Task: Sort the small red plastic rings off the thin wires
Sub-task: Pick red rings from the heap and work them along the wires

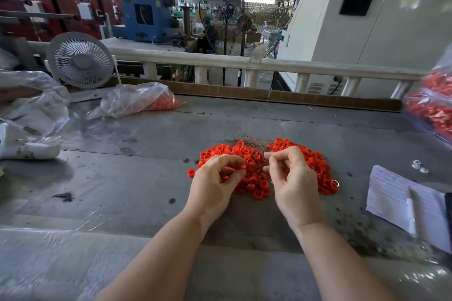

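Note:
A heap of small red plastic rings lies on the grey worktable. A bundle of thin wires fans out over the heap's far side. My left hand hovers over the heap's left part with fingers curled, and red rings show under its fingertips. My right hand sits over the right part, thumb and forefinger pinching a thin wire above the rings. Both hands hide the rings beneath them. One ring lies apart at the left edge of the heap.
A clear bag of red rings lies at the back left beside a small white fan. Another full bag sits at the right edge. Paper sheets lie at the right. Crumpled plastic covers the left.

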{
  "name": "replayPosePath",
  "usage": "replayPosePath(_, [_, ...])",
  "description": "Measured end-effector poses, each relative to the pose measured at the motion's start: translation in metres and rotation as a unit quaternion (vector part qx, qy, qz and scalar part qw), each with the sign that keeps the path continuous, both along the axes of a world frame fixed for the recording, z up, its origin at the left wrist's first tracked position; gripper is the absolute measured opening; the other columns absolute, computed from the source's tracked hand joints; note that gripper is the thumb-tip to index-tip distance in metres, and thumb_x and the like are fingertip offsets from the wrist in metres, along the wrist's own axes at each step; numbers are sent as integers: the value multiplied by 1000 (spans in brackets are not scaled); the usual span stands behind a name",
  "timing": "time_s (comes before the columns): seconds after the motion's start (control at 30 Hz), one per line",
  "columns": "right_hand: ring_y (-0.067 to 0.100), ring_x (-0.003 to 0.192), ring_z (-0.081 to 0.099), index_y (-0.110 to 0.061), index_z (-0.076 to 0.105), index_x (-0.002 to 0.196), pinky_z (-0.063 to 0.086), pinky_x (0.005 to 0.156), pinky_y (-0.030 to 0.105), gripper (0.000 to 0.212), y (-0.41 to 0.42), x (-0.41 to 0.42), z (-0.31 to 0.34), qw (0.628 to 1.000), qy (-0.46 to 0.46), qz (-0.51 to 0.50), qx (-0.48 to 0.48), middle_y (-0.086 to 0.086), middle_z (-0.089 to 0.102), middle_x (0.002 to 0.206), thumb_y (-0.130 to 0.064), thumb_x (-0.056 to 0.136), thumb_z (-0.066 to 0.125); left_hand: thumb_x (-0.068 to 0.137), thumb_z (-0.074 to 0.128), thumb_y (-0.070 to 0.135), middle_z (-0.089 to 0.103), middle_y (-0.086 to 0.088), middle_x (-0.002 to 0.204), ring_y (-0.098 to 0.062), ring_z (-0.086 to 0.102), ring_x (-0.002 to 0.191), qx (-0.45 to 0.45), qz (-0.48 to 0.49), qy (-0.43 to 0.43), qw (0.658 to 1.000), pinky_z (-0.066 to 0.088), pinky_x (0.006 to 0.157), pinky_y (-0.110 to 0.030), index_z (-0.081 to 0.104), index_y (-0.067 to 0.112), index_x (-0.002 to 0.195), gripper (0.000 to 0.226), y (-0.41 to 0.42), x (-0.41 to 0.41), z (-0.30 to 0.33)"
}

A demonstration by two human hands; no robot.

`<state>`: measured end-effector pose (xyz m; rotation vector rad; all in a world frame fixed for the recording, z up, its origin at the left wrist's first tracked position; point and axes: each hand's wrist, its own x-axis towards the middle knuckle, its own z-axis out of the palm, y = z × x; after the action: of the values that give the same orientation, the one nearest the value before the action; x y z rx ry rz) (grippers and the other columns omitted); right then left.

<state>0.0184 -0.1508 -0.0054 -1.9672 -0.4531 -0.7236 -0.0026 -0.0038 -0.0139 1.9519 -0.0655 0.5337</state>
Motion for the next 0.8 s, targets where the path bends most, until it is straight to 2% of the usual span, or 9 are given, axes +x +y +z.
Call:
replayPosePath(0.07, [4, 68, 67, -11, 48, 84, 54, 60, 22, 10, 1, -1, 0, 999, 14, 34, 30, -2, 68, 85, -5, 92, 49, 81, 69, 12, 64, 9, 96, -2, 64, 81, -22, -3, -5, 1000, 50, 74, -14, 66, 32, 90, 22, -1, 0, 1])
replayPosePath(0.13, [4, 67, 66, -11, 47, 85, 54, 61, 22, 10, 2, -1, 0, 997, 21, 56, 43, -1, 67, 82, -4, 92, 48, 80, 70, 9, 62, 9, 96, -2, 65, 77, -48, -4, -12, 999, 48, 70, -10, 66, 33, 86, 25, -1, 0, 2])
replayPosePath(0.23, [5, 67, 64, -17, 52, 92, 53, 65, 23, 12, 4, 0, -1, 997, 13, 69, 24, -4, 66, 77, -5, 91, 53, 77, 72, 4, 63, 6, 95, -3, 66, 74, -107, -14, -12, 994, 49, 69, -12, 68, 31, 83, 28, 0, 0, 5])
replayPosePath(0.33, [2, 70, 64, -23, 54, 99, 50, 68, 13, 27, 4, 0, -2, 997, 16, 69, 24, -7, 67, 77, 0, 87, 60, 76, 72, 1, 70, 4, 89, -5, 67, 73, -156, -27, -2, 987, 50, 70, -16, 69, 31, 82, 31, 2, 0, 5])
replayPosePath(0.4, [1, 69, 65, -24, 54, 100, 48, 69, 11, 29, 4, 2, -2, 998, 25, 59, 26, -7, 68, 76, -2, 84, 64, 75, 71, -3, 72, 8, 81, -5, 66, 74, -179, -41, -1, 983, 52, 71, -18, 67, 30, 86, 35, 2, -1, 6])
replayPosePath(0.57, [-2, 69, 65, -26, 60, 78, 48, 67, 10, 26, 5, 3, -3, 995, 42, 81, 39, -13, 68, 70, -2, 79, 70, 72, 72, -6, 72, 1, 83, -12, 69, 82, -224, -60, 3, 973, 54, 72, -22, 60, 22, 95, 38, 4, 0, 6])
replayPosePath(0.8, [3, 66, 61, -18, 65, 76, 47, 63, 14, 13, 4, 2, -5, 997, 3, 83, -5, -10, 66, 68, -6, 82, 68, 71, 72, -6, 74, 3, 88, -9, 69, 85, -263, -92, 13, 960, 52, 70, -18, 57, 20, 100, 42, 7, -1, 5])
